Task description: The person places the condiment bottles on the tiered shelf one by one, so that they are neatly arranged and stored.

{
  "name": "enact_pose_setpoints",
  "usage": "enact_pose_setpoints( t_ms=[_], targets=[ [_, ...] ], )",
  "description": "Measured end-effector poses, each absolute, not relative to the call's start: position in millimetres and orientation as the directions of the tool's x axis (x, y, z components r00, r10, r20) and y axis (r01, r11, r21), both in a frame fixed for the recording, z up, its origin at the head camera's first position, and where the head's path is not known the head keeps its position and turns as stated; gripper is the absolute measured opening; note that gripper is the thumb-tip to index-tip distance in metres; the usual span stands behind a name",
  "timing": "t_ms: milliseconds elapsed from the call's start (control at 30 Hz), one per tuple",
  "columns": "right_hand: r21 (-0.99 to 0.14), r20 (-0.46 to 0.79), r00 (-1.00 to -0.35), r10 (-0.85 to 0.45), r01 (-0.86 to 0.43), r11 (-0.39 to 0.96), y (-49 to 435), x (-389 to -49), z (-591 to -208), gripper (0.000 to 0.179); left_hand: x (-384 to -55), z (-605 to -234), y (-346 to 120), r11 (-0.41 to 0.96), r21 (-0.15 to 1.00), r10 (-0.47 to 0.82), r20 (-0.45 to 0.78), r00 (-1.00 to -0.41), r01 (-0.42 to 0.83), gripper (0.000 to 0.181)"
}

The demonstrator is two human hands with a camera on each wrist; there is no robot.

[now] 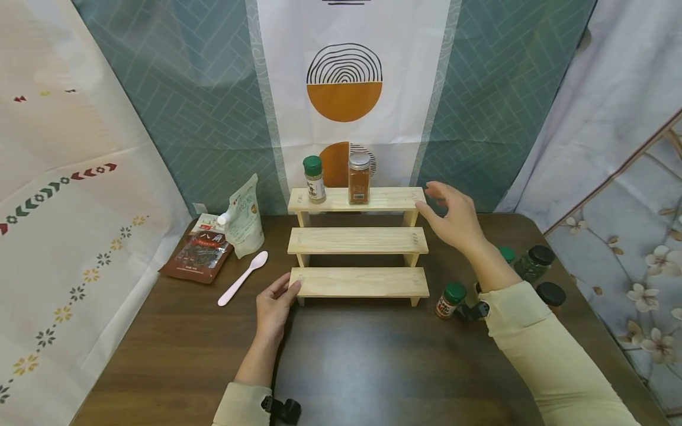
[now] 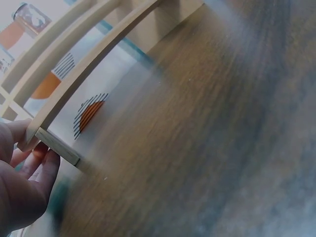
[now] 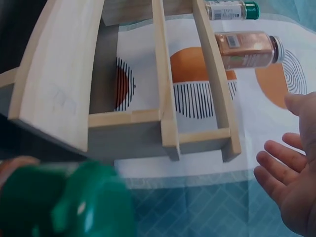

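A three-tier wooden shelf rack [image 1: 358, 239] stands on the table. At its lower left corner, my left hand [image 1: 274, 307] pinches the end of the bottom step, thumb on top and fingers beneath, as the left wrist view shows [image 2: 29, 182]. My right hand [image 1: 453, 219] is beside the right end of the top step, fingers loosely spread and holding nothing; in the right wrist view the hand [image 3: 291, 173] is apart from the wood. On the top step stand a green-capped spice jar [image 1: 315, 180] and a silver-capped jar of reddish-brown spice [image 1: 359, 179].
Left of the rack lie a brown spice packet [image 1: 199, 254], a spouted pouch [image 1: 246, 219] and a pink spoon [image 1: 243, 278]. Near my right forearm stand a small green-capped jar [image 1: 450, 300] and several others, including a black-capped jar [image 1: 534, 263]. A patterned cloth [image 1: 213, 118] hangs behind.
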State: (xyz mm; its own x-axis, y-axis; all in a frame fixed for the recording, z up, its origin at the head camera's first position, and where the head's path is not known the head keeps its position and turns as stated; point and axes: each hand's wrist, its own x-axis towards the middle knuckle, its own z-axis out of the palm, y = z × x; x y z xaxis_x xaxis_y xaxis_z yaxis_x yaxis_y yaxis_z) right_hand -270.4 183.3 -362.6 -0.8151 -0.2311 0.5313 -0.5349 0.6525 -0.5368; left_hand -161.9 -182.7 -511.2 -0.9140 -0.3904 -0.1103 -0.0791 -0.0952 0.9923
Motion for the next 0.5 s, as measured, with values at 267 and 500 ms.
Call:
enact_pose_setpoints(
  t_ms=[267,500],
  targets=[
    [-0.542,0.536,-0.816,-0.217,-0.530,0.652,198,-262,-372,0.050,-162,-510,-183,-0.096,0.991,-0.387,-0.121,-0.914,-0.091,0.044],
    [-0.549,0.498,-0.842,-0.207,-0.490,0.677,214,-255,-378,0.047,-164,-511,-186,-0.111,0.988,-0.364,-0.142,-0.921,-0.109,0.044]
  ],
)
